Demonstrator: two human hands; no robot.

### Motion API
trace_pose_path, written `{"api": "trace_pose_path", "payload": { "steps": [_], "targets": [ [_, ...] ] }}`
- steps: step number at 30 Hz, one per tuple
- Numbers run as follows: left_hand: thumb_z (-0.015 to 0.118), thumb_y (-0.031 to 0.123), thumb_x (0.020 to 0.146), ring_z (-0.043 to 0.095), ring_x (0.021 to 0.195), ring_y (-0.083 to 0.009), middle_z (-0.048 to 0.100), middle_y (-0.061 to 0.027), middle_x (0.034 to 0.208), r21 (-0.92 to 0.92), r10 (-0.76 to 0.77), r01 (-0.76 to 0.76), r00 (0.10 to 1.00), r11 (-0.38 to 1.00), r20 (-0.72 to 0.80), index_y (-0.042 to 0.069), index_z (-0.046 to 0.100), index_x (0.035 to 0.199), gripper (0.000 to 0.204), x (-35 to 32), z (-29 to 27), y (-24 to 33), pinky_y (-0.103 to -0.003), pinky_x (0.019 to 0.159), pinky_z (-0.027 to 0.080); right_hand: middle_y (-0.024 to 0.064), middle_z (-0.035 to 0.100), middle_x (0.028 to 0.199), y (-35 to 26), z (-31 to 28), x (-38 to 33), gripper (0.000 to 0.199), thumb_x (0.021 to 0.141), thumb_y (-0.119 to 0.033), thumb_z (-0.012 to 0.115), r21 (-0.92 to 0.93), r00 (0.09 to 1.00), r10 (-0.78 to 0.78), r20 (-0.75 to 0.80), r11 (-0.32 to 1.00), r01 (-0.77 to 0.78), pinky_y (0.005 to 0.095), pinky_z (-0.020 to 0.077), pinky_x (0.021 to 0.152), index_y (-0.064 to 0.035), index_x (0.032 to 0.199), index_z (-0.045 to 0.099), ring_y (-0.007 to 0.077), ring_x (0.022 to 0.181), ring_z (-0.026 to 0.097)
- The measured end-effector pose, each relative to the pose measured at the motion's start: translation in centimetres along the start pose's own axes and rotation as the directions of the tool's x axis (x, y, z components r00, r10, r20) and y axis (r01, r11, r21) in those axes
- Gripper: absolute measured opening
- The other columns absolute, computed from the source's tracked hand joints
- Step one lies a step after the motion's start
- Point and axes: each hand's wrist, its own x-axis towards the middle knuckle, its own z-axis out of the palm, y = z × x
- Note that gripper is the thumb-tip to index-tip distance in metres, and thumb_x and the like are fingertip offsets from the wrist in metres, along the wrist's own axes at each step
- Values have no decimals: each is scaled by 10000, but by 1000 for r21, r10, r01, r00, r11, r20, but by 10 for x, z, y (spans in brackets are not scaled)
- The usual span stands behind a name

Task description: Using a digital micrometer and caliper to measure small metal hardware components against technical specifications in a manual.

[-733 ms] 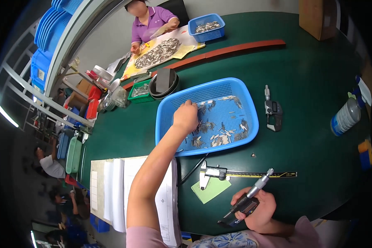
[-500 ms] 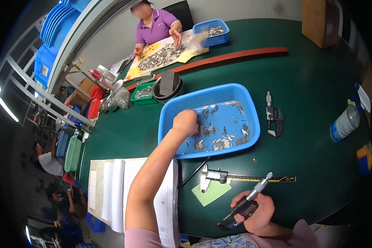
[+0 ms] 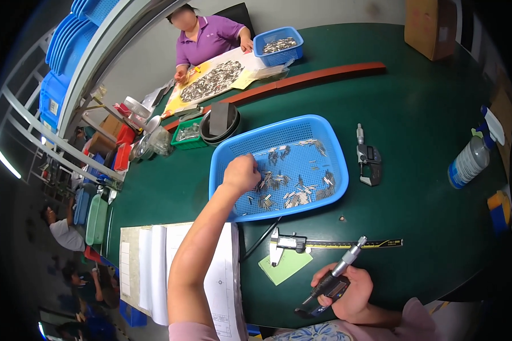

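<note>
My left hand [image 3: 242, 173] reaches into a blue plastic basket [image 3: 335, 190] and is closed, its fingertips hidden behind the knuckles among small metal pins [image 3: 274, 181]. Whether it grips any of them cannot be seen. The pins lie in loose clusters over the basket's perforated floor. Near the table's front edge, my right hand [image 3: 352, 292] is wrapped round a digital micrometer [image 3: 337, 282], its silver thimble pointing up and to the right. A digital caliper [image 3: 293, 243] lies just beyond, partly over a green paper slip [image 3: 284, 268].
A second micrometer [image 3: 368, 162] lies right of the basket. An open binder of drawings [image 3: 224, 273] sits under my left forearm. Dark bowls [image 3: 222, 122], a green box [image 3: 189, 136] and a long red-brown bar [image 3: 290, 85] lie beyond. Opposite, a person sorts metal pieces. At right stands a spray bottle [image 3: 469, 162].
The view has shifted slightly, moving the table things a little left. My hands hold nearly the same poses. The person opposite has lowered a hand, and the plastic bag there now lies down.
</note>
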Motion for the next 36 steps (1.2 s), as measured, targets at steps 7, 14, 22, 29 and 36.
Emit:
{"api": "trace_pose_path", "payload": {
  "steps": [7, 14, 22, 29, 36],
  "targets": [
    [551, 85, 649, 569, 713, -294, 583, -159, 718, -119, -36, 38, 999, 992, 15, 12, 593, 704, 101, -10, -13, -14, -357, 661, 453, 183, 549, 774, -1, 4, 0, 476, 715, -396, 369, -21, 999, 38, 18, 999, -38, 262, 353, 414, 35, 844, 525, 175, 457, 447],
    [527, 159, 813, 550, 803, -221, 538, -61, 819, -894, -49, 251, 956, -372, 289, 21, 515, 847, 142, -61, -38, -8, -275, 662, 479, 189, 543, 775, 1, 4, -9, 475, 716, -389, 364, -49, 999, 6, 36, 999, -5, 270, 356, 427, 39, 852, 519, 186, 466, 443],
    [455, 151, 838, 545, 739, -184, 542, -76, 808, -659, -219, 75, 910, -748, 352, 60, 498, 837, 101, -253, -28, 22, -279, 601, 451, 164, 549, 800, 15, 0, -14, 460, 750, -373, 340, -32, 989, 80, 128, 997, -77, 254, 361, 427, 30, 881, 520, 159, 467, 443],
    [434, 147, 839, 408, 645, -123, 396, -22, 730, -518, -13, 191, 931, -834, 366, 70, 413, 804, 87, -281, 9, 84, -232, 553, 361, 152, 543, 720, -8, 10, 1, 577, 748, -551, 325, -36, 986, 156, 53, 987, -154, 252, 323, 337, -9, 792, 518, 161, 395, 428],
    [498, 177, 823, 396, 650, -80, 408, -19, 737, -657, 16, 302, 915, -691, 404, 58, 446, 776, 138, -294, 33, 108, -189, 564, 349, 163, 539, 749, -9, 6, 7, 581, 827, -507, 222, -173, 991, 8, 133, 985, 15, 248, 324, 338, 3, 850, 499, 144, 359, 387]
  ]
}}
